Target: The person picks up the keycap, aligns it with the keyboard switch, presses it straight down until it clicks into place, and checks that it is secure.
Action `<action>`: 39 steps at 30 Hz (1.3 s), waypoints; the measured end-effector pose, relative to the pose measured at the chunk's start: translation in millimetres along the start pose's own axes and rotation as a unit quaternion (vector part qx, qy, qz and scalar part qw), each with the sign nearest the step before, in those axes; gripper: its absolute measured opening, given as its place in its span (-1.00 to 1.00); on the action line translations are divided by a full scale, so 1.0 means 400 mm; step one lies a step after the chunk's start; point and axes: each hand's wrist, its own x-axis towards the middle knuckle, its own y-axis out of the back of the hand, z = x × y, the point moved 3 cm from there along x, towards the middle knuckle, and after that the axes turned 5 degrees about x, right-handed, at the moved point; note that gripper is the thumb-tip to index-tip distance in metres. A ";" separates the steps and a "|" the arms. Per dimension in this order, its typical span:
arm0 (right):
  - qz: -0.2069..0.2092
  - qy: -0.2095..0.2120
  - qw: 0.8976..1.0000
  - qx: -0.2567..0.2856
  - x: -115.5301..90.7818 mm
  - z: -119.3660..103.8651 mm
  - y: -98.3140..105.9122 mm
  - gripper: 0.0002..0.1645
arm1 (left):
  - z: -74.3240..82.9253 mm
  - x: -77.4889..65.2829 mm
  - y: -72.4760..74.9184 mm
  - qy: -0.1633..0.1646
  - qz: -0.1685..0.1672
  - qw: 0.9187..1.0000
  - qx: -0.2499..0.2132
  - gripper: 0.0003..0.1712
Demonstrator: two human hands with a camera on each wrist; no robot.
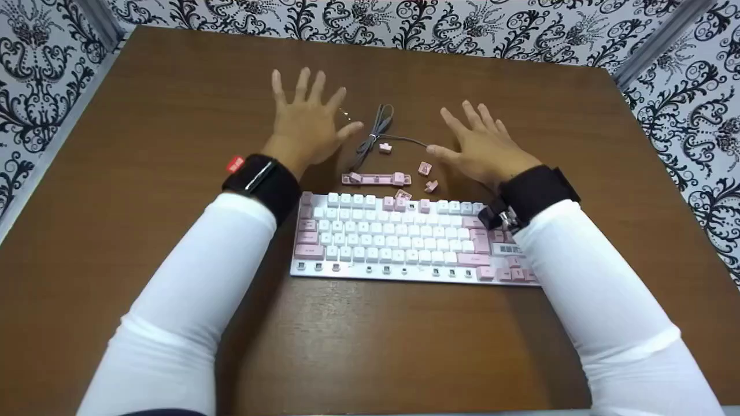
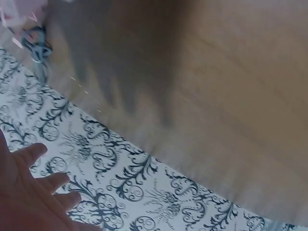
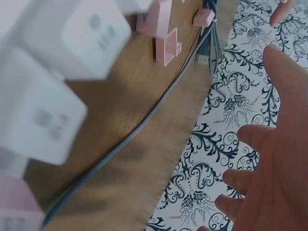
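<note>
In the head view, two hands reach over one brown table (image 1: 404, 346), the left hand (image 1: 309, 127) and the right hand (image 1: 485, 147) both with fingers spread and holding nothing; whether either touches the tabletop cannot be told. One white-and-pink keyboard (image 1: 399, 237) lies on the table between the two forearms, nearer the person than the hands, its right side partly covered by the right sleeve (image 1: 601, 294). Nine uncapped switches (image 1: 387, 270) show along its front row. Beyond its back edge lie one long pink keycap (image 1: 376, 180), with two small caps overlapping it, and four other small pink keycaps (image 1: 425, 168), one of them right at that edge. One tied grey cable (image 1: 378, 124) lies between the hands. Two black wristbands (image 1: 269, 184) circle the wrists, and a black-and-white patterned backdrop (image 1: 370, 20) stands behind. The left wrist view shows the left hand at the lower left, its fingers free of any object, with one hand-shaped shadow (image 2: 125, 62) on the table and the cable bundle at upper left. In the right wrist view, the right hand is likewise unoccupied, five digits partly visible; three pink keycaps lie near the cable, and blurred white keys (image 3: 72, 38) fill the upper left.
</note>
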 end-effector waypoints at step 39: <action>-0.023 0.159 0.987 -0.013 -0.188 -0.053 -0.154 0.14 | 0.149 -0.258 -0.087 -0.206 0.003 0.973 -0.101 -0.25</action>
